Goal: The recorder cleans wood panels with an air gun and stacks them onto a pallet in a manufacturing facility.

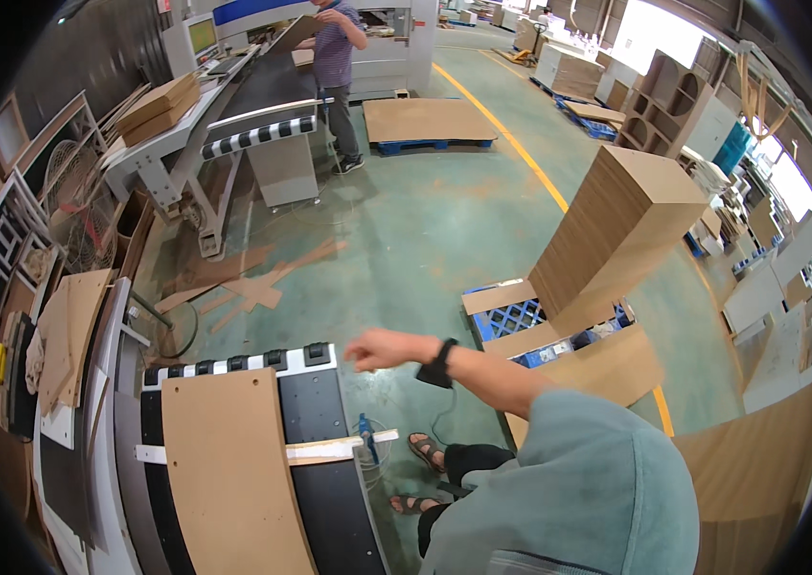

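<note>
My right hand (pixel 385 350) hangs in the air just beyond the far right corner of the roller table (pixel 320 407), with a black band on the wrist. Its fingers are curled in, and nothing shows in them. On the table lies a light brown board (pixel 228 470) with small holes near its edges. A white strip (pixel 324 451) sticks out from both sides of that board. My left hand is outside the picture.
Tall brown panels (pixel 607 225) stand stacked on a blue pallet (pixel 502 316) at right. Board offcuts (pixel 257 287) litter the floor. A co-worker (pixel 337 57) handles a panel at a far machine table. Leaning boards (pixel 70 335) crowd the left. A blue-handled tool (pixel 365 436) hangs by the table's edge.
</note>
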A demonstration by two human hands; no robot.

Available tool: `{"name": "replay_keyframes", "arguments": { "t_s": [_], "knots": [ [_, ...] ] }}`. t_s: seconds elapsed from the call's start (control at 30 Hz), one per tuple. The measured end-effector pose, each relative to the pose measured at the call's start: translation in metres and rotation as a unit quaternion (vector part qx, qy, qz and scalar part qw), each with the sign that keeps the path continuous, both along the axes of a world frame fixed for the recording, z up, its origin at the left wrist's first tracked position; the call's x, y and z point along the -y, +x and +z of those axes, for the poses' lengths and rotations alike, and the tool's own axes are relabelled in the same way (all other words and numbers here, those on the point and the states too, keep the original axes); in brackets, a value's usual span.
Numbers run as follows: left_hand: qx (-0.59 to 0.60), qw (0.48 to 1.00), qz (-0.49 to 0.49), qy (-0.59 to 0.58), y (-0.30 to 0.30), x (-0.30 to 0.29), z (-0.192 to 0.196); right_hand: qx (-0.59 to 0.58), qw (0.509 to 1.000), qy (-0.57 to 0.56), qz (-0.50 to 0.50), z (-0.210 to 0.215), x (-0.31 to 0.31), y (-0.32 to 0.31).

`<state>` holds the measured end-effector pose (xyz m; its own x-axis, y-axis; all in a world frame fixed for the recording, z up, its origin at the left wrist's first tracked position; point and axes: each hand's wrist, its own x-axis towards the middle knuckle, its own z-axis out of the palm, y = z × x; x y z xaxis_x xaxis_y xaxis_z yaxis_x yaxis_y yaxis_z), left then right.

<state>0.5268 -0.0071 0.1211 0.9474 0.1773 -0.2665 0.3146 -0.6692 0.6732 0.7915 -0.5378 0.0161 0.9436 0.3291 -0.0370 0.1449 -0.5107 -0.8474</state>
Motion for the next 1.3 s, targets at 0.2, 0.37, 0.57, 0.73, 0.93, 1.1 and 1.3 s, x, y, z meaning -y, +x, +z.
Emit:
{"name": "replay_keyframes", "arguments": {
  "t_s": [0.2, 0.37, 0.57, 0.73, 0.93, 1.1, 1.3],
  "knots": [
    [0.141, 0.974, -0.134, -0.115, 0.06, 0.134, 0.069, -0.117, 0.988, 0.081, -0.057, -0.035, 0.063, -0.131],
    [0.317, 0.741, -0.402, -0.435, 0.121, 0.317, 0.101, -0.137, 0.986, 0.098, -0.011, -0.035, 0.102, -0.179],
    [0.303, 0.434, -0.529, -0.663, 0.122, 0.516, 0.204, -0.109, 0.984, 0.104, -0.091, -0.013, 0.175, -0.226],
    [0.01, 0.255, -0.748, -0.613, 0.128, 0.573, 0.27, -0.12, 0.977, 0.121, -0.128, -0.004, 0.2, -0.247],
    [-0.061, 0.235, -0.661, -0.71, 0.105, 0.599, 0.245, -0.067, 0.964, 0.179, -0.186, -0.01, 0.202, -0.25],
    [-0.09, 0.383, -0.542, -0.743, 0.075, 0.558, 0.244, -0.06, 0.971, 0.216, -0.082, 0.001, 0.177, -0.211],
    [0.086, 0.387, -0.672, -0.625, 0.119, 0.498, 0.201, -0.088, 0.977, 0.196, -0.007, -0.016, 0.136, -0.175]
  ]
}}
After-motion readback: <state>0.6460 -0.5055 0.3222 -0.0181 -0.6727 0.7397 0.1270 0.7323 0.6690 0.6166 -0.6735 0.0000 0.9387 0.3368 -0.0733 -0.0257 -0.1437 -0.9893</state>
